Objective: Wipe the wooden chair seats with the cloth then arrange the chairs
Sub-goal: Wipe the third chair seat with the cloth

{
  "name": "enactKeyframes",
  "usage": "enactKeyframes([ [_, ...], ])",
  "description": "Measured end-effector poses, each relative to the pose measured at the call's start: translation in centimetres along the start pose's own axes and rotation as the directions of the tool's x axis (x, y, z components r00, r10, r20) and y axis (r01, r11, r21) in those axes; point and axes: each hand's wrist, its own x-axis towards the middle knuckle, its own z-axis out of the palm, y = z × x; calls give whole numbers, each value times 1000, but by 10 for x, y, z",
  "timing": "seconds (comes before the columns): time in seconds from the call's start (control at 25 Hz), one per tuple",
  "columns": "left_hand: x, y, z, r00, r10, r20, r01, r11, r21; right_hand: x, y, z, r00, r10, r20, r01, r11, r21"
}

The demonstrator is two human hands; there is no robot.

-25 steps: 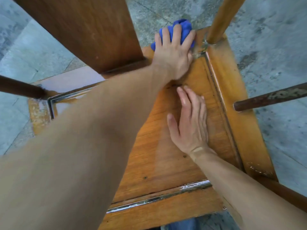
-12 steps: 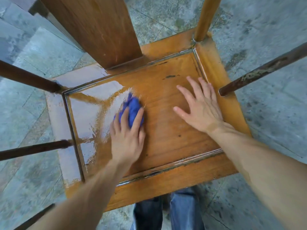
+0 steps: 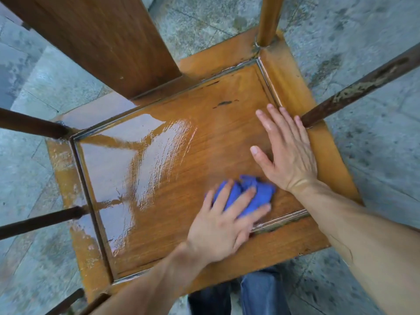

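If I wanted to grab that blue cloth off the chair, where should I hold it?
Probably the bunched-up far edge of the blue cloth, coming from above near the chair back. It lies crumpled on the wooden seat, and its folds stick up there. The left hand presses flat on the near part, and the right hand rests flat on the seat close beside it.

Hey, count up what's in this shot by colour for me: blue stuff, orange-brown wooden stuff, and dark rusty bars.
Blue: 1, the cloth under the left hand.
Orange-brown wood: 3, the seat, the back slat, one round post.
Dark rusty bars: 4, three on the left, one on the right.
Total: 8.
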Motion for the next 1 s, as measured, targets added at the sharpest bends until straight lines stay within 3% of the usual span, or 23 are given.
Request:
enactKeyframes([
  [0.16, 134, -94, -21, 981, -162, -102, 164, 986, 6, 3, 1, 1, 997, 57, -57, -54, 997, 47],
  [0.36, 254, -190, -60, 983, -173, -65, 180, 974, 135, 4, 0, 2, 998, 57, -41, -57, 998, -6],
  [0.44, 275, -206, -70, 944, -326, -40, 327, 945, -2, 3, 2, 3, 998, 58, -40, -58, 998, -3],
  [0.48, 279, -212, -72, 895, -447, -8, 445, 892, -78, 2, 2, 3, 997, 59, -41, -59, 998, -3],
  [0.52, 277, -214, -71, 846, -533, 15, 531, 840, -108, 2, 1, 4, 998, 56, -41, -57, 998, -7],
  [0.6, 265, -201, -65, 835, -546, -62, 547, 837, -10, 3, 1, 5, 998, 51, -43, -52, 999, -10],
  [0.72, 238, -162, -59, 898, -408, -163, 425, 901, 84, 3, 2, 3, 997, 57, -57, -57, 998, 3],
  [0.8, 215, -135, -56, 966, -237, -106, 248, 963, 107, 4, 3, 4, 996, 58, -65, -58, 998, 7],
  [0.88, 169, -110, -52, 987, -147, -57, 151, 986, 66, 4, 1, 4, 996, 62, -57, -62, 998, -5],
  [1.0, 57, -80, -34, 960, -278, -41, 278, 960, 15, 1, 1, 3, 998, 53, -30, -54, 998, -28],
])
